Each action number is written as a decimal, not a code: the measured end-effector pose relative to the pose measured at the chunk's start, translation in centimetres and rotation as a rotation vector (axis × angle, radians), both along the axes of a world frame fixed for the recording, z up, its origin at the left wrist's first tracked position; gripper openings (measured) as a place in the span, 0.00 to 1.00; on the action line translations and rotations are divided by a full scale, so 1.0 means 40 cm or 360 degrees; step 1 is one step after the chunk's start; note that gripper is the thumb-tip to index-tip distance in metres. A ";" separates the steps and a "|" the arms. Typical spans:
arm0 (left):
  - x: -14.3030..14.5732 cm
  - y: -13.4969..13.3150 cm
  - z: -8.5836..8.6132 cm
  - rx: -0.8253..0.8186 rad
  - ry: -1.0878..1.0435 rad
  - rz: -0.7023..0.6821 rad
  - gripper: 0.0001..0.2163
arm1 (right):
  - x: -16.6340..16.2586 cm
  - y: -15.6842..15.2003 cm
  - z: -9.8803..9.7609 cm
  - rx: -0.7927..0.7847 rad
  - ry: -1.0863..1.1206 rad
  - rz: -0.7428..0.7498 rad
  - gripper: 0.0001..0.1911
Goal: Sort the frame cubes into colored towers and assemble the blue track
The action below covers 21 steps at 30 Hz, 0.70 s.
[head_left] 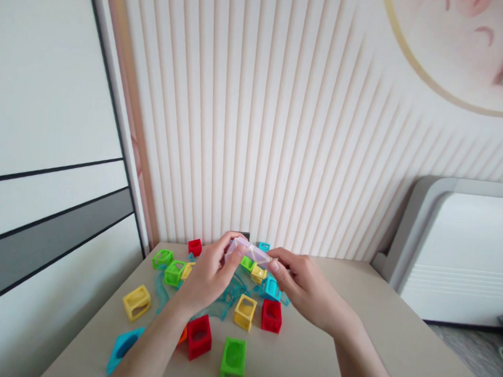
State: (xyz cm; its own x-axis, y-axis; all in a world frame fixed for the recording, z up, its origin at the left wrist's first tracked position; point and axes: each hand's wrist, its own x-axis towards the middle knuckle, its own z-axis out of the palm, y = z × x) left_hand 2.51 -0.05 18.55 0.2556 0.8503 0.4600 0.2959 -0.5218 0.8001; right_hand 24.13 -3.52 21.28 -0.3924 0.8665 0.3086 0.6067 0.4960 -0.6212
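My left hand (211, 274) is closed around a flat lilac piece with pale lines (247, 250), its thumb lying across the near face. At the right end of that piece, the thumb and fingers of my right hand (307, 281) pinch together. The piece is held tilted above the table, and its exact kind cannot be made out. Beneath and around my hands are hollow cubes: a yellow cube (245, 312), a red cube (272, 316) and a blue cube (270, 288). Translucent teal plastic parts (217, 308) lie partly hidden under my hands.
Nearer me are a green cube (233, 361), a dark red cube (199, 337) and a blue block (123, 349) partly behind my left forearm. A yellow cube (136, 303) sits left. The ribbed wall (256, 125) borders the table (329, 360) at the back. A white cabinet (45, 111) stands left.
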 end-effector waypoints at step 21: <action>0.023 -0.020 -0.019 0.0275 0.0006 0.0112 0.12 | 0.011 -0.012 0.000 0.0301 0.0037 -0.0033 0.19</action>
State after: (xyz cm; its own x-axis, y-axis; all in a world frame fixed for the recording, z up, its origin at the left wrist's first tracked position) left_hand 3.44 -0.86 17.79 0.2001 0.7747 0.5998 0.3394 -0.6291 0.6993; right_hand 24.58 -3.98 21.30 -0.3658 0.8001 0.4755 0.6047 0.5927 -0.5320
